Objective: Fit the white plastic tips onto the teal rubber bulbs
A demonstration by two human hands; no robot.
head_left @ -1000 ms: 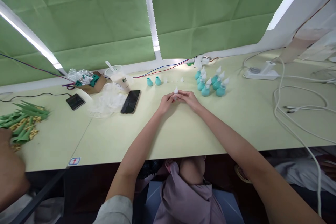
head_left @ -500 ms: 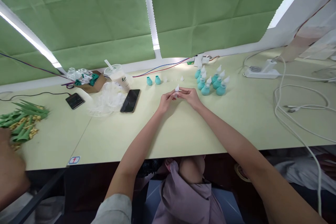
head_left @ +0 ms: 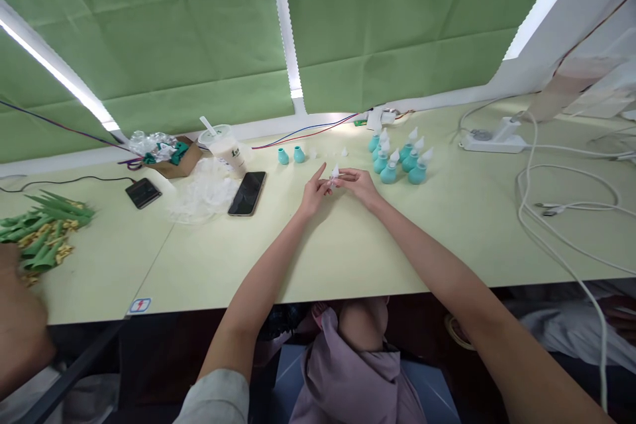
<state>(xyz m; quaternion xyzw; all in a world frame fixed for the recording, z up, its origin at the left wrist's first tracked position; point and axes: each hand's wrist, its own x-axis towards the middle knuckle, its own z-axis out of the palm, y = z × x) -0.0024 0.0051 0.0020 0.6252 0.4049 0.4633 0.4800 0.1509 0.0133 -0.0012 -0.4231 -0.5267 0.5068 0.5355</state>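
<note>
In front of me, a small white pointed nozzle (head_left: pixel 335 172) stands tip-up between my two hands over the table. My right hand (head_left: pixel 364 187) pinches it from the right with thumb and fingers. On the other side, my left hand (head_left: pixel 313 197) has its index finger raised, while its thumb and other fingers stay curled against the nozzle's lower part, which the fingers mostly hide. Beyond my hands are two teal bulbs (head_left: pixel 299 154) with open necks and a few small white pieces (head_left: pixel 344 152). To the right, several teal bulbs (head_left: pixel 388 173) carry white nozzles.
Left of my hands lie a phone (head_left: pixel 247 193), a clear plastic bag (head_left: pixel 201 193), a drink cup (head_left: pixel 224 149) and a cardboard box (head_left: pixel 183 160). A power strip (head_left: pixel 494 139) and white cables (head_left: pixel 571 202) occupy the right. Another person's arm (head_left: pixel 22 318) is beside green parts (head_left: pixel 47 228).
My left index finger has lifted away from the nozzle and now points up. The right hand keeps its pinch in nearly the same place.
</note>
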